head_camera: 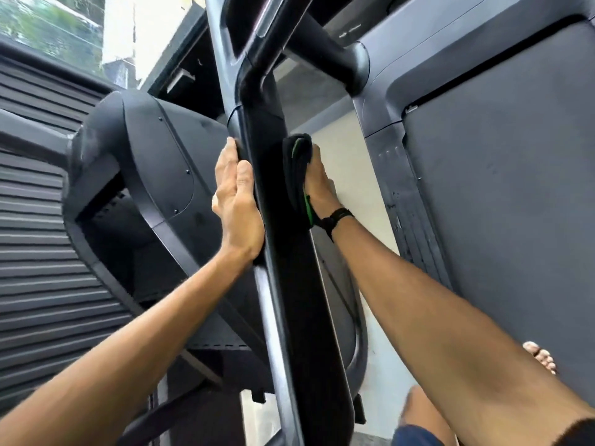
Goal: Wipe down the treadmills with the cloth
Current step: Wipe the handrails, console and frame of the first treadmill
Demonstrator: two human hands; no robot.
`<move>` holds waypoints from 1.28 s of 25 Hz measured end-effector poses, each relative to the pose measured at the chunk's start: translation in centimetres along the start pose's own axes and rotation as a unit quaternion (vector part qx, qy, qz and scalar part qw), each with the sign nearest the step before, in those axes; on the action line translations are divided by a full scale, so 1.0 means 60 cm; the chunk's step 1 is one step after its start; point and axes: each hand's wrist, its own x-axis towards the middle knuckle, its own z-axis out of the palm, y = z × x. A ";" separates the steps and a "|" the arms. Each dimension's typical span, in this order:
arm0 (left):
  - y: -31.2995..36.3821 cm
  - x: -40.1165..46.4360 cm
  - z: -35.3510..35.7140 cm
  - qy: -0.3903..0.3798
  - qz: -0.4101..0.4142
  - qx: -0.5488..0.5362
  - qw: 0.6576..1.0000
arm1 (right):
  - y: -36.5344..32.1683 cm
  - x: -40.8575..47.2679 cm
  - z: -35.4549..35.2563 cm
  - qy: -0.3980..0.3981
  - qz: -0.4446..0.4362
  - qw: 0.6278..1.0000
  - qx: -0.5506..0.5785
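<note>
Fingers (317, 164) of right hand (318, 185) curled round folded black cloth (294, 175), pressing it against treadmill upright (273, 194). Left hand (236, 201) flat, fingers straight, bracing opposite side. Cloth likely soft, light, easily bunched; best gripped across folded middle.

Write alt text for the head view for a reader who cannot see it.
A person's right hand presses a black cloth with green trim against one side of a dark treadmill upright, while the left hand lies flat against the opposite side. A black wrist strap circles the right wrist.
</note>
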 end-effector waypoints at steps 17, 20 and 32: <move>0.002 -0.004 0.005 0.019 0.039 -0.016 0.999 | -0.058 0.175 0.069 -0.118 -0.227 0.967 -0.012; 0.002 -0.008 0.006 0.010 0.036 -0.024 0.999 | -0.070 0.163 0.055 -0.131 -0.243 0.961 -0.006; 0.004 -0.007 0.006 0.017 0.038 -0.038 0.998 | -0.086 0.174 0.062 -0.101 -0.234 0.965 0.054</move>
